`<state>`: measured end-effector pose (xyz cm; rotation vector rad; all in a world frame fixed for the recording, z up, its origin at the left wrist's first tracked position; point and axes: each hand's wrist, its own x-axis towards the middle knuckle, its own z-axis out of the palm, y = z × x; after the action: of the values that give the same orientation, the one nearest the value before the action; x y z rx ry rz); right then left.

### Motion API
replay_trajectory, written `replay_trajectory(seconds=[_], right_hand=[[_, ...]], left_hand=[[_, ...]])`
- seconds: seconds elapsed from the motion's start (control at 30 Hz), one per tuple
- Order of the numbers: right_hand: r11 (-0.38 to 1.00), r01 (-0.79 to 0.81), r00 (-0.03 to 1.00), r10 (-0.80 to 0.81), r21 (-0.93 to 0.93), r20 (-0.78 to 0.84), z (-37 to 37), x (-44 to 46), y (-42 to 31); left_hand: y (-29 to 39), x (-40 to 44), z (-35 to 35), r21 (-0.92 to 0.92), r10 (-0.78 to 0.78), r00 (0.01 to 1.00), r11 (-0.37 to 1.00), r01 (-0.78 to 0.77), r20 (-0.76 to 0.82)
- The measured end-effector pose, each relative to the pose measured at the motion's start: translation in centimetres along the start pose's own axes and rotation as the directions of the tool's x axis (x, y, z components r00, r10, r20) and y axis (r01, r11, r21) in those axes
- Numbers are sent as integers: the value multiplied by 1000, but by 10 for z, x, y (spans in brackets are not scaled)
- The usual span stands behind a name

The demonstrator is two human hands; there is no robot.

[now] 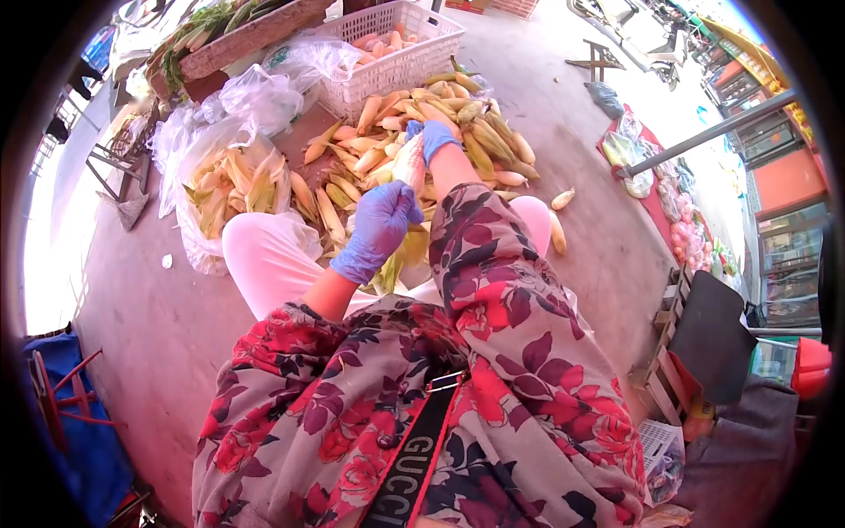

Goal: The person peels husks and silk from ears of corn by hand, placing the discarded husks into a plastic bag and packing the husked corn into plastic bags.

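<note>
Corn ear (408,165) spans the blue-gloved left hand (378,224), closed in a fist at its near end, and right hand (435,141), curled around its far end, above a corn heap (493,145); a white crate (400,72) stands beyond.

Corn heap (487,141) on pinkish floor (167,308)

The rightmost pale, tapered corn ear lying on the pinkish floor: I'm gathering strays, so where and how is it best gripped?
Probably around the middle of the pale, tapered corn ear, from above and the right. It lies on its side, thicker there than at its far tip; bare pinkish floor opens to its right, while another pale ear lies close on the near side.
</note>
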<state>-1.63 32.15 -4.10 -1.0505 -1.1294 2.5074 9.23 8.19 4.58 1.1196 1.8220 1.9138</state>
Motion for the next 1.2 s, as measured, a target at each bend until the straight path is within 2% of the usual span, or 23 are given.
replay_trajectory(seconds=[0.07, 0.13, 0.23, 0.27, 0.3, 0.37, 0.4, 0.43, 0.47, 0.57, 0.6, 0.67, 0.7, 0.73, 0.77, 0.8, 0.87, 0.9, 1.0, 1.07, 1.13, 1.17, 1.2], right_hand=[[987, 54, 996, -43, 151, -73, -13, -5, -30], [952, 130, 986, -94, 276, -141, -25, -14, -66], [908, 203, 972, -143, 366, -184, -20, -33, -93], [905, 239, 966, -185, 353, -181, -14, -37, -98], [877, 480, 871, -474, 20, -125, -15, -18, -96], [848, 528, 849, -528, 48, -18, 8, -41, -91], [830, 547, 834, -552, 110, 17, 37, -85, -87], [800, 592, 803, -596, 101, 14, 52, -103, -79], [774, 627, 777, -629, 93, 1, 62, -115, -68], [715, 688, 720, -694, 125, 5, 85, -151, -33], [758, 599, 776, -629, 257, 48, 81, -155, -22], [772, 389, 839, -522, 502, 153, 74, -153, -16], [817, 353, 861, -475, 456, 184, 51, -99, 0], [803, 561, 778, -594, 198, 206, 41, -101, 13], [683, 728, 677, -701, -63, 223, 34, -105, 26], [775, 602, 715, -630, 191, 304, 36, -111, 20], [794, 131, 761, -464, 593, 453, 42, -125, 8], [834, 55, 800, -365, 548, 476, 45, -143, -2], [888, -156, 874, -80, 433, 480, 44, -182, 4], [978, 76, 921, -143, 194, 363, 47, -201, 27], [950, 295, 916, -250, -106, 315, 49, -207, 34], [835, 496, 859, -430, -240, 279, 48, -201, 34], [571, 700, 712, -601, -429, 362, 46, -195, 32]], left_hand=[[11, -16, 0, -121, -57, 998, 991, 59, 21], [33, -28, -7, 20, -4, 1000, 1000, 4, 25], [31, -43, -21, -67, 35, 996, 997, -30, 77], [22, -45, -23, -108, 12, 997, 994, -4, 74], [16, -38, -29, -77, -148, 988, 985, 151, 50], [0, -16, -45, -5, -369, 929, 929, 369, -1], [4, -7, -48, 320, -149, 982, 930, 180, -118], [12, 7, -49, 631, 100, 983, 776, 22, -157], [20, 14, -47, 868, 318, 942, 492, -66, -108], [-1, 42, -28, 683, 379, 908, 712, -164, -177], [-8, 43, -24, 590, 173, 940, 806, 38, -296], [-18, 41, -29, 512, 12, 962, 848, 134, -272], [-30, 41, -27, 151, -29, 969, 986, 68, -245], [-44, 32, -20, -245, -76, 976, 969, 25, -203], [-34, 24, -22, -387, -143, 987, 916, 104, -74], [-33, 20, -26, -497, -185, 982, 850, 177, 33], [-61, 18, -29, -742, -202, 979, 659, 123, -18], [-58, 26, -36, -765, -237, 968, 637, 92, -80], [-56, 47, -78, -971, -494, 858, 239, -18, -137], [-52, 49, -98, -943, -477, 866, 332, 23, -147], [-47, 45, -96, -900, -445, 890, 421, 112, -98], [-49, 44, -96, -824, -419, 902, 544, 159, -102], [-40, 41, -90, -766, -393, 915, 614, 189, -89]])
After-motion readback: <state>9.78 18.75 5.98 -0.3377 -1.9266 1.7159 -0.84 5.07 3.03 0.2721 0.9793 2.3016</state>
